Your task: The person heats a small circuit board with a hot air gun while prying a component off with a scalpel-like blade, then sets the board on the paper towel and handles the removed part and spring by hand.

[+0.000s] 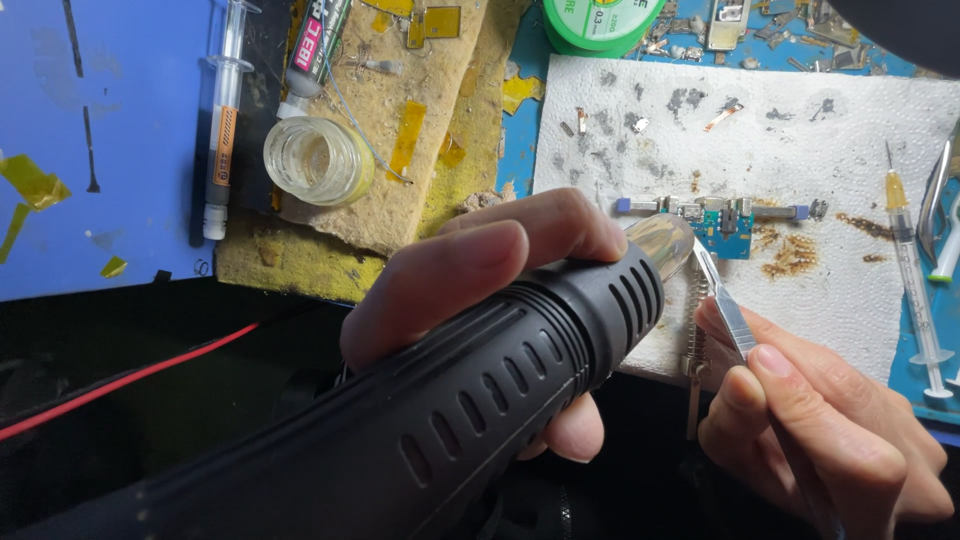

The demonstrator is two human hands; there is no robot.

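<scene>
Head view: left hand [480, 290] fingers around one black hot-air gun [450, 400], right hand [820, 420] fingers pinching one tweezers [722, 300], two syringes [222, 120].

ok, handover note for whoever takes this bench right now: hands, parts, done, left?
Left hand: gripping the black hot-air gun, metal nozzle aimed at the small blue circuit board.
Right hand: holding metal tweezers, tips pointing toward the board.
Board lies on the white paper towel, brown stains beside it.
Syringe at the towel's right edge; glass jar and solder spool further back.
Done: tools in position over the board.
Left: whether anything has come off the board cannot be told.
</scene>
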